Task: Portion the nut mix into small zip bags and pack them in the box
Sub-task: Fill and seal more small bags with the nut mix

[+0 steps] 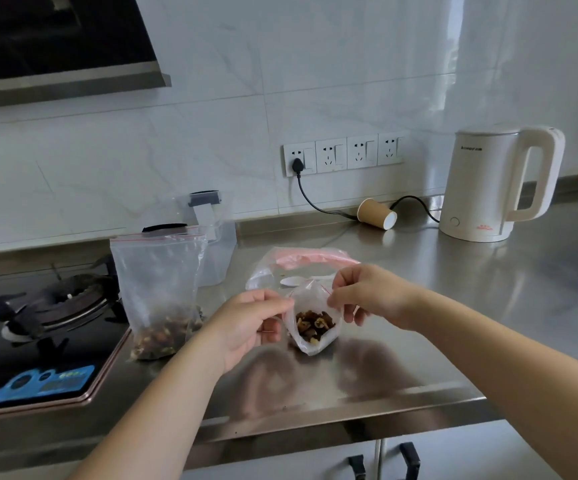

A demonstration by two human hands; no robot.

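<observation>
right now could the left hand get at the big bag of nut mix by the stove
Probably yes, once it lets go. The big bag of nut mix stands just left of the left hand with nothing between them, but both hands are busy: left and right hand pinch the small zip bag at its mouth.

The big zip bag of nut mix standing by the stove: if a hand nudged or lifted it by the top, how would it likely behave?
The big zip bag is thin clear film, mostly empty above, so it would probably crumple rather than slide. Its nut mix sits low, so it likely stays bottom-heavy and sags if lifted by the top. It stands at the stove edge, so a push might tip it there.
</observation>
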